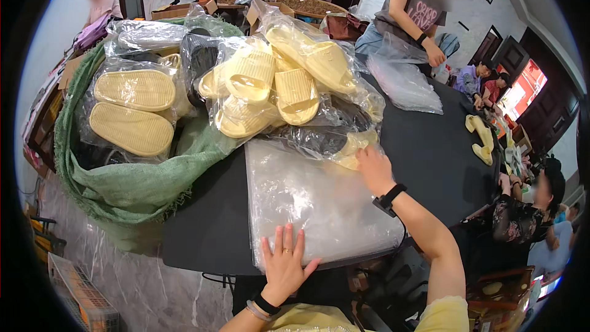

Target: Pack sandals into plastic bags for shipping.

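Observation:
My left hand (284, 264) lies flat, fingers spread, on the near edge of a stack of clear plastic bags (319, 209). At the far side of that stack, my right hand (375, 171) has its fingers closed on a yellow slipper (355, 149) at the bottom of a pile. Its fingertips are partly hidden against it. Above it, several yellow slippers (298, 95) in clear bags are heaped up, with dark ones among them. To the left, a green woven sack (141, 184) holds more bagged slippers, including a yellow pair (132, 129) with soles showing.
The table (424, 147) has a black top. Across it, a person (412, 18) handles another pile of clear bags (405, 83). Two unbagged yellow slippers (480, 138) lie near the right edge. More people sit at the right. A wire crate (83, 295) stands on the floor at lower left.

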{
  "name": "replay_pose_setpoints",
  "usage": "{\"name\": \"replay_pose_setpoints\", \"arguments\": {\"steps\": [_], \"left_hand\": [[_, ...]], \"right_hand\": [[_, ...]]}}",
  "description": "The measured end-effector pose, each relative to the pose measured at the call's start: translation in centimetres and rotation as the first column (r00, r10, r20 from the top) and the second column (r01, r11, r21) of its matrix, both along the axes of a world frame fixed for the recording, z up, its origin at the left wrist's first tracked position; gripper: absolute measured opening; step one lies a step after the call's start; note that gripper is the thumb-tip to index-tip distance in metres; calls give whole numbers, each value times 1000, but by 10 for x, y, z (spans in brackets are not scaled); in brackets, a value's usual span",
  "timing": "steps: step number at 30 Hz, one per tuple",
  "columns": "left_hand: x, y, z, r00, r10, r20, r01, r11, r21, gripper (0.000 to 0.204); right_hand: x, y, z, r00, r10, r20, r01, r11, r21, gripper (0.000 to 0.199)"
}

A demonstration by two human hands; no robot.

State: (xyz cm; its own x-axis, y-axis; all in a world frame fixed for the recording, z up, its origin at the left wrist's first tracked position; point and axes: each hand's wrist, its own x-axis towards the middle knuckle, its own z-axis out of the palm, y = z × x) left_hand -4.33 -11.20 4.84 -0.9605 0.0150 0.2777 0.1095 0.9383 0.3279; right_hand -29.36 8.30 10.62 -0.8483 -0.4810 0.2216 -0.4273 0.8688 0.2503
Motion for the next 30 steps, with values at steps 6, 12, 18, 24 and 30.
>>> {"name": "replay_pose_setpoints", "arguments": {"steps": [6, 12, 18, 24, 30], "left_hand": [[2, 1, 2, 999, 10, -32, -10, 1000, 2, 71], [6, 2, -4, 999, -2, -54, 2, 1000, -9, 72], [6, -2, -6, 999, 32, -42, -32, 999, 2, 73], [2, 1, -2, 1000, 6, -22, -6, 1000, 22, 70], [10, -5, -7, 999, 34, -20, -34, 999, 14, 70]], "right_hand": [[20, 7, 20, 990, 141, 20, -139, 987, -86, 31], [44, -38, 52, 515, 372, 772, 280, 778, -562, 30], [-4, -48, 1, 426, 417, 803, 534, 601, -595, 31], [-11, -13, 15, 732, 249, 634, 40, 914, -404, 41], [11, -88, 146, 448, 679, 581, 274, 515, -813, 30]]}}
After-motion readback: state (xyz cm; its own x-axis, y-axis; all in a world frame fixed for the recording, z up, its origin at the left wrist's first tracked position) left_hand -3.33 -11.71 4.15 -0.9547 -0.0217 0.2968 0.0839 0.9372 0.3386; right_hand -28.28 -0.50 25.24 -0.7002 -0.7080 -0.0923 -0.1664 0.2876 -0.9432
